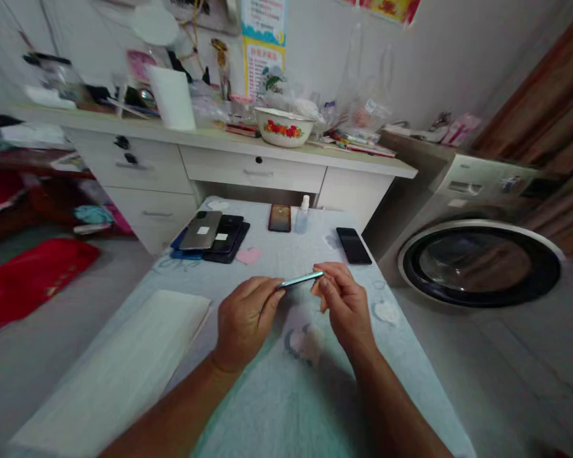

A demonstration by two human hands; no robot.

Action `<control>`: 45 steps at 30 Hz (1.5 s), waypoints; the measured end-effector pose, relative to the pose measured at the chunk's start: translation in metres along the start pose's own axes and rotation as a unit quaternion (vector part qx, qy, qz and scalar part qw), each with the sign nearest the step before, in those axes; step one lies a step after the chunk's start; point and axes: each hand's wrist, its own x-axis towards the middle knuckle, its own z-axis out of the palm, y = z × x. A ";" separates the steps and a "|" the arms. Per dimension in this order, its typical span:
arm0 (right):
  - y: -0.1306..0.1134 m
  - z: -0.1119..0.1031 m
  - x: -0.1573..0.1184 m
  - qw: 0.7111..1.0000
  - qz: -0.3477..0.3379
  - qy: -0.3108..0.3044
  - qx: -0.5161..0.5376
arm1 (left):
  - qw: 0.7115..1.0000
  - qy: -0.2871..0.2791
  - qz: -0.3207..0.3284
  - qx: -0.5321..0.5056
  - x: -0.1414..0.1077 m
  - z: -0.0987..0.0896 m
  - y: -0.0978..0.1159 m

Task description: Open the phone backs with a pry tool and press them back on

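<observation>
My left hand (245, 320) grips one end of a smartphone (302, 279), thumb below and fingers above. The phone is held edge-on over the table, so its thin teal side shows and its faces are hidden. At the other end, my right hand (346, 305) is closed around the phone's tip, with fingers curled; a small orange-pink patch shows at its fingertips, too unclear to name. Beyond the hands lie a brown-screened phone (280, 218), a small clear spray bottle (302, 216) standing upright, and a black phone (354, 246) to the right.
Several phones (201, 231) lie stacked at the table's back left. A long white folded sheet (119, 369) covers the left side of the cloth-covered table (277, 407). A white drawer desk (253, 172) stands behind, and a washing machine (477, 254) on the right.
</observation>
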 end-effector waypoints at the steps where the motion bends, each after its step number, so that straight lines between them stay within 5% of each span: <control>1: -0.002 -0.001 -0.001 1.000 -0.006 0.007 -0.004 | 1.000 -0.006 -0.005 -0.012 0.000 0.002 0.001; 6: -0.009 -0.004 -0.004 0.990 -0.088 0.037 -0.101 | 0.995 -0.017 -0.051 -0.089 -0.004 0.013 0.002; 15: -0.012 0.001 -0.004 0.932 -0.225 0.007 -0.283 | 0.971 -0.048 -0.191 -0.134 -0.005 0.021 -0.007; 24: -0.010 0.005 -0.002 0.925 -0.221 0.003 -0.308 | 0.978 -0.158 -0.138 -0.016 -0.006 0.001 -0.006; 34: 0.004 0.009 -0.002 0.919 -0.231 0.003 -0.318 | 0.994 -0.104 0.020 0.036 -0.001 0.000 -0.013; 45: 0.009 0.024 -0.011 0.896 -0.247 -0.060 -0.364 | 0.987 -0.152 0.011 0.046 -0.009 0.008 -0.018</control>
